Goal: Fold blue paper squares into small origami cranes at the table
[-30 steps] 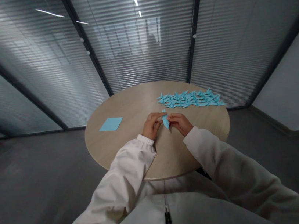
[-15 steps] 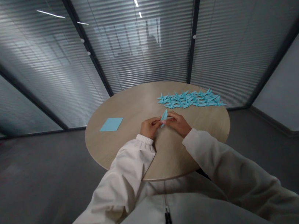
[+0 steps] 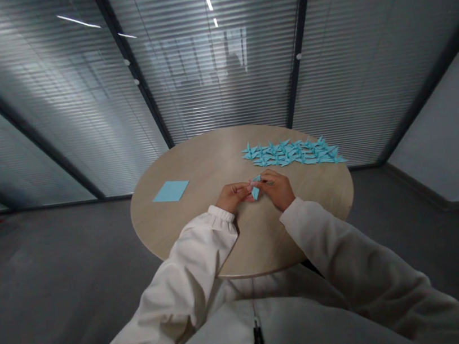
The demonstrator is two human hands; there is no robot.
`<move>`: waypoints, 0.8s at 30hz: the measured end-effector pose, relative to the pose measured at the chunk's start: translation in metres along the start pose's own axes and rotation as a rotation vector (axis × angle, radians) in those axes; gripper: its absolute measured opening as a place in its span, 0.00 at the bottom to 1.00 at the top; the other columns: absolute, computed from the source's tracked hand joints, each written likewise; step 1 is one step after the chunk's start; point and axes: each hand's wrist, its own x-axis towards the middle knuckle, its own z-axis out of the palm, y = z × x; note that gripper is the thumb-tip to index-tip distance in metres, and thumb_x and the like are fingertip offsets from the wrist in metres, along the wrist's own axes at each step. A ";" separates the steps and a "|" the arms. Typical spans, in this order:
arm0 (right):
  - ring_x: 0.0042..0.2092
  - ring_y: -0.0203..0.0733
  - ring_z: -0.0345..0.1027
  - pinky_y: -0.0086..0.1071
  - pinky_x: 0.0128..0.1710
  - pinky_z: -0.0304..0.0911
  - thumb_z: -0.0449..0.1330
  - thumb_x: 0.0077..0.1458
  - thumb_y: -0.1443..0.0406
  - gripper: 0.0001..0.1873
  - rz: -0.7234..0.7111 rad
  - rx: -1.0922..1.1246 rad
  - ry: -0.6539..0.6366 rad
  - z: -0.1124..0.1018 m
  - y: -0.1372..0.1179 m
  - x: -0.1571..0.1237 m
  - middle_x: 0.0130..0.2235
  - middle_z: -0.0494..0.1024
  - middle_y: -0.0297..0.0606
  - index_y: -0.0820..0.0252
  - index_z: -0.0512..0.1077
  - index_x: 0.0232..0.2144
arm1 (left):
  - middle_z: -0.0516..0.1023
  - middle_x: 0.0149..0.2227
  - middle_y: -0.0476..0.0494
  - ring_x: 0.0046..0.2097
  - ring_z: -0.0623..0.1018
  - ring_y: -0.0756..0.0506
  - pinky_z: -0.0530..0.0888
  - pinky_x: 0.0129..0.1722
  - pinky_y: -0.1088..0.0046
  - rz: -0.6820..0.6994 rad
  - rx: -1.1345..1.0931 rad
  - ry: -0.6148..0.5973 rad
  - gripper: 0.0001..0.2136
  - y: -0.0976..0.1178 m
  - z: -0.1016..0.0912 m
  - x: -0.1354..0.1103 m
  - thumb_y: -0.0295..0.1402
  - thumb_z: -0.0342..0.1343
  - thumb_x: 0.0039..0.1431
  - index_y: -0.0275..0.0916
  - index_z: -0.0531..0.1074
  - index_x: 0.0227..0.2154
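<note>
My left hand (image 3: 230,196) and my right hand (image 3: 277,189) meet over the middle of a round wooden table (image 3: 203,227). Both pinch a small folded piece of light blue paper (image 3: 255,190) between their fingertips, just above the tabletop. The fingers of both hands are closed on it, and much of the paper is hidden by them. Several finished blue folded paper figures (image 3: 293,153) lie in rows just beyond my right hand.
A flat stack of blue paper squares (image 3: 171,191) lies at the left of the table. Glass walls with blinds (image 3: 214,66) stand behind the table. Dark floor (image 3: 48,277) surrounds it. My lap in pale clothing (image 3: 255,328) is below the near edge.
The folded paper has turned in my fingers, from pointing down, to slanting up, to mostly tucked between both hands. My hands have drawn slightly closer; everything else stays put.
</note>
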 end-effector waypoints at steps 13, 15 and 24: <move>0.54 0.41 0.58 0.41 0.55 0.54 0.44 0.58 0.69 0.21 -0.301 -0.302 -0.250 -0.004 -0.007 -0.003 0.52 0.69 0.41 0.59 0.64 0.52 | 0.79 0.28 0.38 0.32 0.79 0.43 0.75 0.37 0.65 -0.080 -0.208 0.072 0.14 0.002 -0.007 0.001 0.33 0.62 0.43 0.29 0.74 0.32; 0.56 0.41 0.55 0.41 0.56 0.52 0.43 0.57 0.71 0.24 -0.300 -0.405 -0.308 -0.003 -0.008 -0.004 0.55 0.65 0.41 0.60 0.60 0.55 | 0.79 0.28 0.38 0.32 0.79 0.43 0.75 0.38 0.65 -0.098 -0.245 0.105 0.11 0.001 -0.007 0.001 0.31 0.61 0.45 0.29 0.74 0.32; 0.61 0.47 0.46 0.41 0.54 0.51 0.44 0.52 0.76 0.32 -0.323 -0.700 -0.409 0.003 -0.015 -0.010 0.62 0.51 0.42 0.65 0.49 0.60 | 0.78 0.29 0.39 0.32 0.78 0.47 0.76 0.37 0.70 -0.073 -0.324 0.206 0.12 0.002 -0.004 0.001 0.32 0.64 0.43 0.29 0.74 0.30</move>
